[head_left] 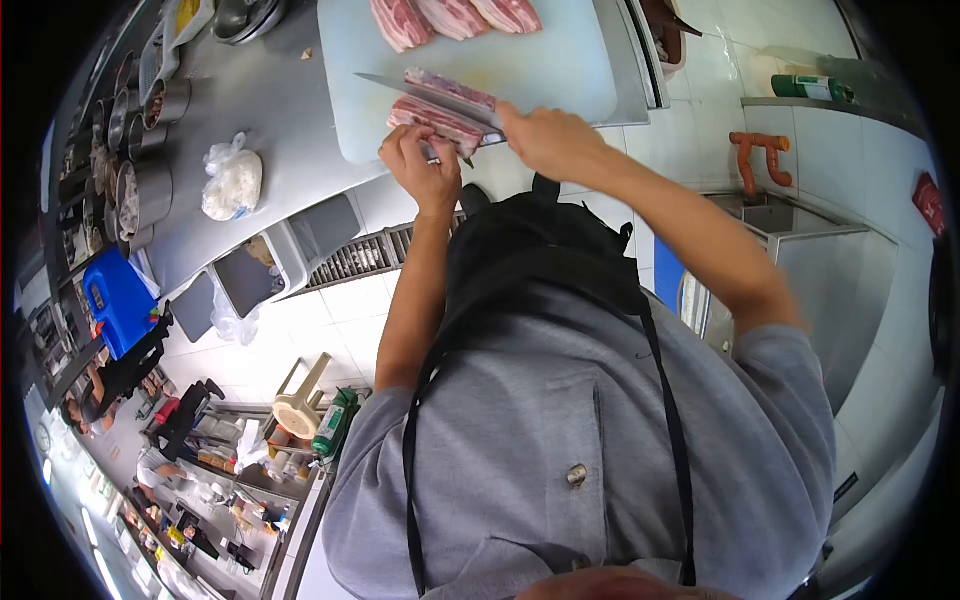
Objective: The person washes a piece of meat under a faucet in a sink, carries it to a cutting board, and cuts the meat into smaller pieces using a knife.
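Observation:
In the head view my right hand (550, 145) is closed around the handle of a kitchen knife (385, 82). Its blade lies between two pieces of raw pork belly: a narrow far piece (450, 86) and a near piece (437, 122). My left hand (425, 168) has its fingers curled and pressed on the near piece, steadying it at the front edge of a white cutting board (365, 135). Several thick pork belly strips (455, 18) lie side by side at the board's far end. Part of the knife is hidden by the meat and my right hand.
A steel counter (285, 75) carries the board, a knotted plastic bag of white stuff (232, 180) and several metal pots (145, 195) on the left. Grey bins (250, 275) stand below. An orange pipe (750, 150) is at right. Other people (150, 465) are far off, lower left.

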Tool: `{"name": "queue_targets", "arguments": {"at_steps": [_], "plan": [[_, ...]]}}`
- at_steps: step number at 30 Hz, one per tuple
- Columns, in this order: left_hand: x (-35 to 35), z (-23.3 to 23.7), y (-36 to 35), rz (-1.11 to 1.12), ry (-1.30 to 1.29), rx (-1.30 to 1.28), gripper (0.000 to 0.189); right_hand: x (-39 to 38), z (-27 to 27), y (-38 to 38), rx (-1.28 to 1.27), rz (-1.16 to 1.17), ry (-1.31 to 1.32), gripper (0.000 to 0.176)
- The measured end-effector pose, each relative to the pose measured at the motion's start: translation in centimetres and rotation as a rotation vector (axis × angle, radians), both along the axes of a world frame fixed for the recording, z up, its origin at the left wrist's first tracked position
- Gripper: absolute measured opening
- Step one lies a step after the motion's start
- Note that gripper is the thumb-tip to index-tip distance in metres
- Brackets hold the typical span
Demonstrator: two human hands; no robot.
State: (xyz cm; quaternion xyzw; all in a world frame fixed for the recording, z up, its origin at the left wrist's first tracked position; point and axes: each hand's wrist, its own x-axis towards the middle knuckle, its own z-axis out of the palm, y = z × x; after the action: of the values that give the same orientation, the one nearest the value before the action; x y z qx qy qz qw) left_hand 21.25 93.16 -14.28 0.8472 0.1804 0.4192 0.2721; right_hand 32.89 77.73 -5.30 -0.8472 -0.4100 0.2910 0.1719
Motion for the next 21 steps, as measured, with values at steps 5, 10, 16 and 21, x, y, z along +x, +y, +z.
{"name": "queue_targets", "arguments": {"at_steps": [5,10,16,21], "plan": [[0.3,0.0,-0.3,0.052,0.019,0.040,0.021,-2.4,1.6,-3.4,0.067,0.066,-0.077,0.019],[1.1,0.3,-0.5,0.035,0.003,0.045,0.020,-2.6,0.3,-3.6,0.031,0.013,-0.082,0.021],[0.2,0.5,-0.1,0.025,0.037,0.019,0.021,0.6,-1.7,1.6,0.035,0.044,-0.009,0.024],[-1.1,3.3,2.0,-0.119,0.172,0.054,0.042,3.9,1.6,0.6,-0.112,-0.013,0.164,0.023]]}}
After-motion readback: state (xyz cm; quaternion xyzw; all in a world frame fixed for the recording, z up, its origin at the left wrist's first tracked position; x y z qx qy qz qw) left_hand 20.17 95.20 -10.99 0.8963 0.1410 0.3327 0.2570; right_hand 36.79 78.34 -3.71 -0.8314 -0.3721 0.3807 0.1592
